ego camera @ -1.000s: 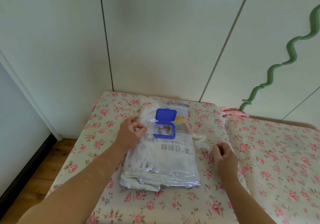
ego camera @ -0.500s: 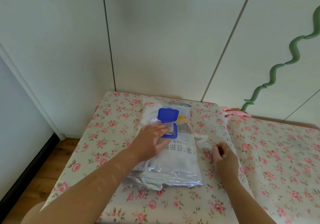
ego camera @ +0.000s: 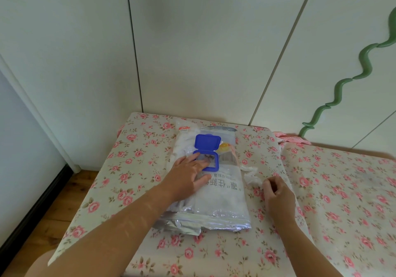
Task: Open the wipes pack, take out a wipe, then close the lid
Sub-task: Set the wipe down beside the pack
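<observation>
A silvery-white wipes pack (ego camera: 222,195) lies flat on the flowered tabletop. Its blue lid (ego camera: 207,142) is flipped open toward the wall, and the blue frame (ego camera: 216,162) around the opening shows below it. My left hand (ego camera: 188,174) lies on the pack with fingers spread, fingertips at the opening. A crumpled white wipe (ego camera: 251,176) rests on the cloth just right of the pack. My right hand (ego camera: 278,193) sits beside that wipe with curled fingers pinching its near edge.
The table's floral cloth (ego camera: 132,169) ends at a drop to the wooden floor (ego camera: 42,223) on the left. A second flowered surface (ego camera: 347,191) adjoins on the right. White cabinet doors stand close behind, with a green wavy handle (ego camera: 342,83).
My left hand slid from the pack's left edge across to the opening under the lid. The right hand and the wipe beside it stayed almost still.
</observation>
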Tool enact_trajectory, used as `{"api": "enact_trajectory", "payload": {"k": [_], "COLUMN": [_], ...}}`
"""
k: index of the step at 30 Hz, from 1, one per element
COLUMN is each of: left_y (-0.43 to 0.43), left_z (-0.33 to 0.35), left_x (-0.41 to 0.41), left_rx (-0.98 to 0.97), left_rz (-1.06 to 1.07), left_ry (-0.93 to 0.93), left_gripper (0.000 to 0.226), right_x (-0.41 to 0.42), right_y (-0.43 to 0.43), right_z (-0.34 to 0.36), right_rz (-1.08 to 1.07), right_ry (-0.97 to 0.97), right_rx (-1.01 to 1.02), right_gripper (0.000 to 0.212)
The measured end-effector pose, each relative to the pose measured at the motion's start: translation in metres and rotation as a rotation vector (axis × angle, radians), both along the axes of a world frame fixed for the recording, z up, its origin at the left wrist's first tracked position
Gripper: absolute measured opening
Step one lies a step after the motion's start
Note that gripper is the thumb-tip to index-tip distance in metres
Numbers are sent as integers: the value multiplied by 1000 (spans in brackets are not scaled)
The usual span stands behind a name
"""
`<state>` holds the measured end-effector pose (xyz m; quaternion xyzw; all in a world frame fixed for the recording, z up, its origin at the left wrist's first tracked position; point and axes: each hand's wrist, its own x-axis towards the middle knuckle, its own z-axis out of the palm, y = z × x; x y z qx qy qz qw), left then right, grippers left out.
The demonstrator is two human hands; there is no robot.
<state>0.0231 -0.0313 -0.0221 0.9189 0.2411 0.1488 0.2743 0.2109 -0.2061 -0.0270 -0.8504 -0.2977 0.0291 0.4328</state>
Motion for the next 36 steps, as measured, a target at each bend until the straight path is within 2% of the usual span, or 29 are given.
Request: {"api": "enact_trajectory", "payload": {"k": [3, 6, 8, 10, 14, 19, 23, 29, 36], "left_y": [4, 19, 29, 33, 31, 25, 21, 18, 14], "left_z": [14, 31, 41, 47, 49, 39, 22, 8, 1], "left_x": [-1, 4, 9, 12, 11, 2, -2, 2, 1], "left_rx": [-138, -293, -372, -400, -416, -369, -205, -117, -126], "left_rz": [164, 417, 443, 369, 293, 288, 268, 302, 304], "left_ry": [-331, -438, -394, -337, -329, -302, -190, -139, -139], "left_gripper": [22, 28, 33, 38, 34, 21, 13, 20, 21], "right_x": [-2, -10, -18, -27, -36, -39, -44, -53, -63], "right_y": [8, 37, 63, 86, 107, 93, 83, 86, 85], "right_z": [12, 35, 49, 59, 64, 53, 36, 20, 14], "right_rz": [3, 167, 327, 456, 572, 621, 621, 561, 510], "right_ry": [50, 26, 39, 77, 82, -39, -113, -291, -295], "right_rx": [140, 181, 99, -17, -154, -161, -182, -216, -235], "right_gripper": [25, 13, 27, 39, 47, 35, 22, 24, 26]}}
